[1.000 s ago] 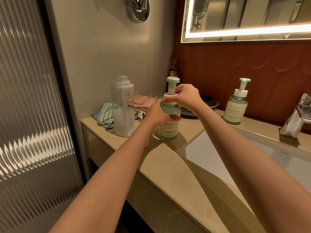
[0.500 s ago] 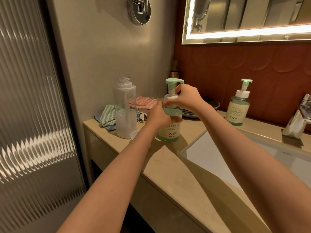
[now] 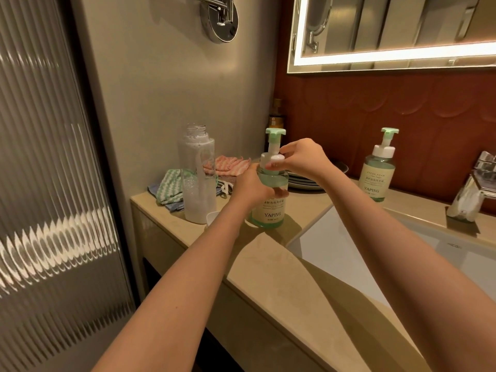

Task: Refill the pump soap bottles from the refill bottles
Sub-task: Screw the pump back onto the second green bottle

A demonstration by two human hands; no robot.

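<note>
Cream label of the held pump bottle (image 3: pixel 269 208), just below the left hand (image 3: pixel 249 187) that grips it: the brand "YAPING" in capitals, under a line of Chinese characters whose start the fingers hide. The small print beneath is too fine to read. Label of the second pump bottle (image 3: pixel 379 178), well to the right of the right hand (image 3: pixel 300 157): "FRESH FOAM" at the top, a line of Chinese characters, then "YAPING". Yellow label on the dark bottle (image 3: pixel 276 116) beyond the hands: illegible.

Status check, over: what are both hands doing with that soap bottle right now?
Left hand grips near pump bottle by its body. Right hand pinches its white pump collar. Refill bottle stands uncapped alongside. Nothing blocking.
</note>
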